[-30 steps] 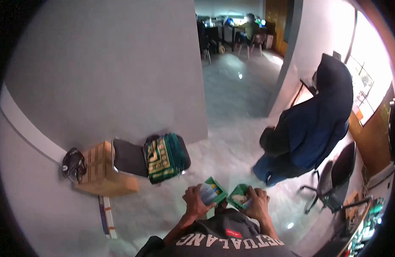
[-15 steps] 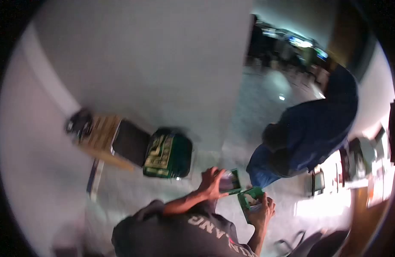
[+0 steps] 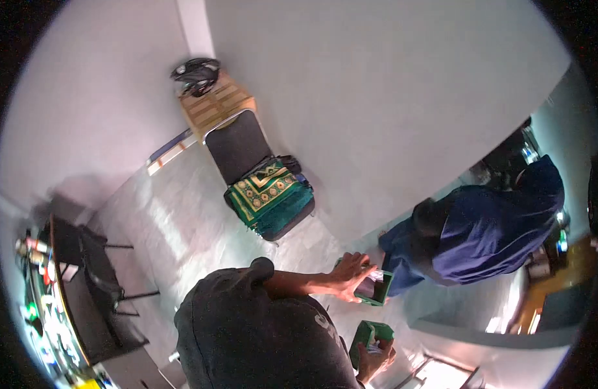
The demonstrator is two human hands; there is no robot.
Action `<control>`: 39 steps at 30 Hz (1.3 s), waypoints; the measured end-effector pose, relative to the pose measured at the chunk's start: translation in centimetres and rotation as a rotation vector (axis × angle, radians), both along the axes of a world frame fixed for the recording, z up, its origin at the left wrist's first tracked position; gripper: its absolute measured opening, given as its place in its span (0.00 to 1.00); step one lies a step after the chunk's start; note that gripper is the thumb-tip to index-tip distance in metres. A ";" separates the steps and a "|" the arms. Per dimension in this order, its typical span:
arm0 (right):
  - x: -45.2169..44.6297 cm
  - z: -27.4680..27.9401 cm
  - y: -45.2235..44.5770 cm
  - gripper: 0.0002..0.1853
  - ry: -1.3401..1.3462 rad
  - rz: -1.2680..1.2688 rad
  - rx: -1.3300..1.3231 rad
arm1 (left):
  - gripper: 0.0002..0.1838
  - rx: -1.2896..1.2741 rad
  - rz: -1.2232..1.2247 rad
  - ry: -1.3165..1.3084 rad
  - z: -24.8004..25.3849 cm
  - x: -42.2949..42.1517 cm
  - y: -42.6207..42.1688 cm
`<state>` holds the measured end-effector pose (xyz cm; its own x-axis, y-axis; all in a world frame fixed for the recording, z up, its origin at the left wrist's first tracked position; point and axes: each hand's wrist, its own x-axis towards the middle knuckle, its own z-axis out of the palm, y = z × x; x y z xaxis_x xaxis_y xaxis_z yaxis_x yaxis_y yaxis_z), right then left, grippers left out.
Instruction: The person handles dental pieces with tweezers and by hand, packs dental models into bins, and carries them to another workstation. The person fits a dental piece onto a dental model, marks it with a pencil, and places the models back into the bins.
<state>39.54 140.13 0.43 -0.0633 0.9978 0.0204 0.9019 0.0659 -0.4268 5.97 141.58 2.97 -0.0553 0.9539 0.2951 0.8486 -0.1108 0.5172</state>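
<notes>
My left hand (image 3: 351, 277) is closed around a small open green box (image 3: 384, 289), its fingers over the near wall. Something purplish and pale sits inside that box, not clear enough to name. Lower down, my right hand (image 3: 377, 360) grips a second open green box (image 3: 360, 338) by its side, with fingers over its edge and something whitish inside. A gap separates the two boxes, and both are off the floor in front of my dark shirt.
Close on the right stands a person in dark blue clothing (image 3: 487, 236). Ahead, a black chair (image 3: 237, 146) carries a green and gold patterned cloth (image 3: 266, 198). Behind it, a cardboard box (image 3: 216, 107) bears a black bundle (image 3: 196, 76). A dark desk (image 3: 95, 318) stands at left.
My view has turned right, so the chair and cardboard box appear higher and a desk shows at left. The two green boxes, nearly touching before, are now farther apart.
</notes>
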 end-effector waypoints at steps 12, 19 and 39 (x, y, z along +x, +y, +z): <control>4.9 -0.1 19.9 0.54 -0.030 0.639 0.154 | 0.57 -0.042 0.640 -0.092 -2.7 10.2 1.9; 9.7 3.2 27.3 0.54 -0.076 0.766 0.155 | 0.57 -0.133 0.881 -0.192 -2.8 19.2 3.7; 19.4 -0.1 35.7 0.61 -0.085 0.455 -0.033 | 0.55 -0.040 0.427 -0.112 -4.2 24.5 26.9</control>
<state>58.93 175.86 0.36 -0.4949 0.8683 -0.0348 0.8164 0.4508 -0.3608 30.50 168.47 -1.23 -0.4766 0.8490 0.2281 0.7524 0.2597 0.6053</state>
